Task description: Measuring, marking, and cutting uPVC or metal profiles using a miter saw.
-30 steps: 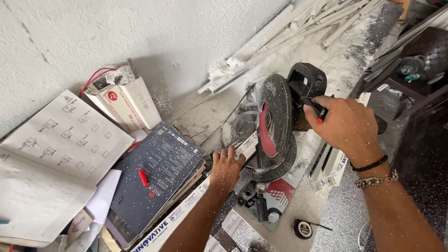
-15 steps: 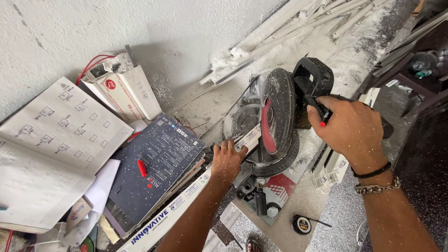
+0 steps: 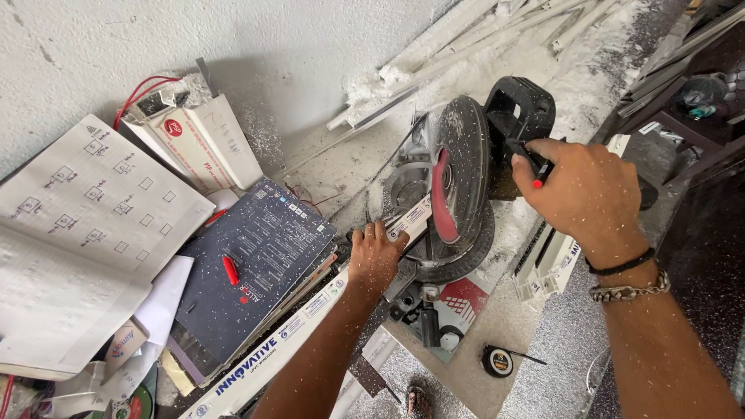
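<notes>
A dusty mitre saw (image 3: 458,186) stands on the floor with its round blade guard upright. My right hand (image 3: 586,194) grips the saw's black handle (image 3: 521,116) from the right. My left hand (image 3: 374,252) presses down on a long white plastic channel strip (image 3: 295,334) that runs from lower left under the blade. Fine white dust covers both hands and the saw.
A dark catalogue (image 3: 248,271) with a red marker (image 3: 230,270) lies left of the strip, beside open sheets of diagrams (image 3: 85,233) and a white box (image 3: 194,140). White strip offcuts (image 3: 466,31) pile up by the wall. A tape measure (image 3: 498,361) lies near my right forearm.
The view has shifted slightly. Both hands keep their holds on the strip and on the saw handle; the saw head looks about the same height.
</notes>
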